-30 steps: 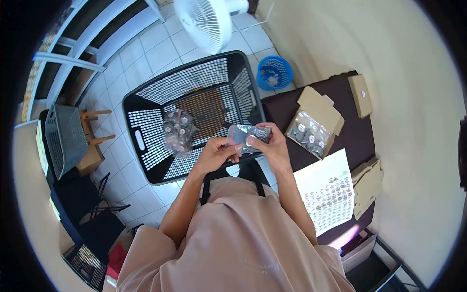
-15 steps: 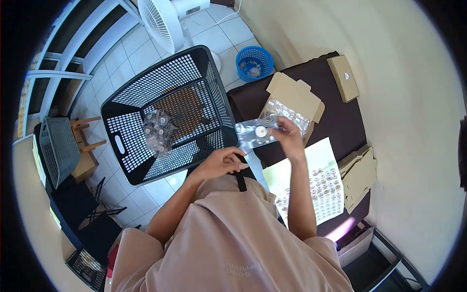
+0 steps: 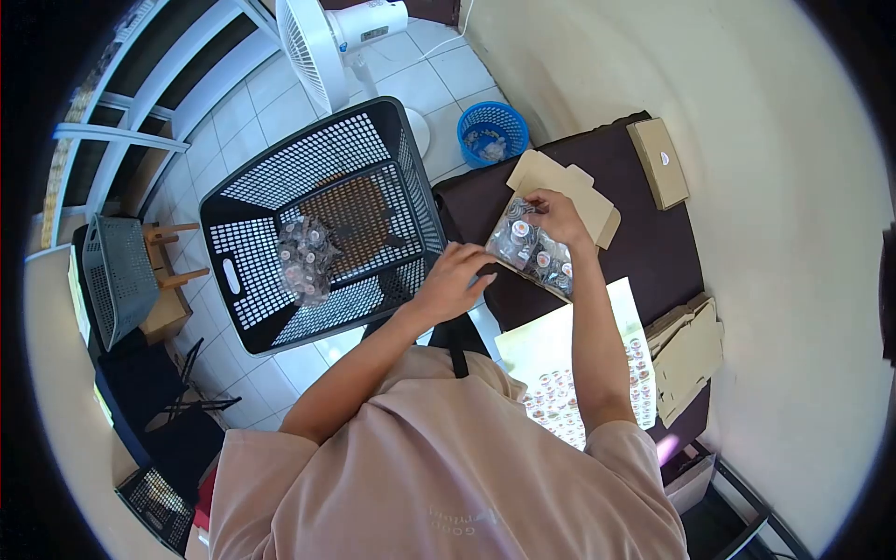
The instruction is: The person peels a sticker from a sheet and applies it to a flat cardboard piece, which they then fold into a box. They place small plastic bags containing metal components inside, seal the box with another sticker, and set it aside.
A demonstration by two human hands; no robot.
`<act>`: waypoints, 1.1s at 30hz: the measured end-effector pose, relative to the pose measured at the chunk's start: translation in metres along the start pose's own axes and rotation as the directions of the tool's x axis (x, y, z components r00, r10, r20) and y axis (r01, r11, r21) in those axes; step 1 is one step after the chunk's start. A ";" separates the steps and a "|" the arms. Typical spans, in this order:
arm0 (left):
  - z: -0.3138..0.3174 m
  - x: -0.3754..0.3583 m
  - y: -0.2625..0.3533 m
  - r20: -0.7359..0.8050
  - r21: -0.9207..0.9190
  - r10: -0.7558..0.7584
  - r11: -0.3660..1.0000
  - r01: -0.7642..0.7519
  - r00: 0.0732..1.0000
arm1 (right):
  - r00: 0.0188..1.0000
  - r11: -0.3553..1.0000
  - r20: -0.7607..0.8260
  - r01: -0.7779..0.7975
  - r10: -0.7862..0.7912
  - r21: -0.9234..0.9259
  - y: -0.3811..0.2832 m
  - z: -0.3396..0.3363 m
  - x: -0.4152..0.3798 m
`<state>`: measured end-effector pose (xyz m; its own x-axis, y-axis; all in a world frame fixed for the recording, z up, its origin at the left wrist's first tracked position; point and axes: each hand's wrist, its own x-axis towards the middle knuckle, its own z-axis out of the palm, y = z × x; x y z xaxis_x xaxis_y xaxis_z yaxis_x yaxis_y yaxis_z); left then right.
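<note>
Both hands at the open carton; right-hand grip unconfirmed

Nearest my body on the right lies a white sheet (image 3: 537, 353) bearing rows of small round stickers, partly under my right forearm. Ahead of it, my left hand (image 3: 452, 282) is loosely parted, fingers half curled, thumb apart, fingertips at the left corner of the open carton (image 3: 590, 203); I cannot tell whether they touch it. Clear packets (image 3: 520, 237) with round labels lie inside that carton, on the dark-covered table (image 3: 646, 250). My right hand (image 3: 557, 218) is bent down over the packets at the carton's far side, thumb hidden; I cannot tell whether it grips one. To the left stands a black basket (image 3: 228, 205) containing a clump of bagged items (image 3: 306, 261). Farther off: a closed carton (image 3: 658, 161) at far right, a blue bin (image 3: 493, 155) and a white fan (image 3: 317, 51).
</note>
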<state>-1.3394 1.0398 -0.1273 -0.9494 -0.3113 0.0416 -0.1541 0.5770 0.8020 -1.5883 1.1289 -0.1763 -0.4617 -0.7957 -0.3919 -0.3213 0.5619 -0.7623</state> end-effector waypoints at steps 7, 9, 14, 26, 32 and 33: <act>0.033 0.008 -0.003 0.119 0.301 0.016 0.952 -0.052 0.993 | 0.982 0.993 -0.173 0.055 -0.073 -0.108 -0.003 0.022 -0.014; 0.035 0.009 -0.004 0.146 0.310 0.010 0.949 -0.055 0.989 | 0.974 0.977 -0.200 0.061 -0.103 -0.204 -0.006 0.022 -0.018; 0.037 0.012 -0.004 0.191 0.354 0.011 0.932 -0.079 0.982 | 0.993 0.987 -0.118 0.001 -0.021 -0.163 -0.015 0.008 -0.018; 0.030 0.003 -0.004 0.156 0.283 0.021 0.957 -0.065 0.988 | 0.993 0.983 0.078 0.070 -0.084 0.170 -0.026 -0.008 -0.032; 0.028 0.003 -0.017 -0.044 0.117 -0.027 0.993 0.032 0.999 | 0.993 0.977 0.080 0.074 -0.092 0.202 -0.025 0.002 -0.043; 0.027 0.007 -0.017 -0.084 0.057 -0.092 0.994 0.097 0.992 | 0.988 0.971 0.066 0.123 -0.139 0.205 -0.024 0.003 -0.043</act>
<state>-1.3507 1.0486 -0.1566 -0.9048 -0.4254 0.0172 -0.2612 0.5865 0.7667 -1.5584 1.1492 -0.1427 -0.3573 -0.8793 -0.3150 -0.1995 0.4013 -0.8940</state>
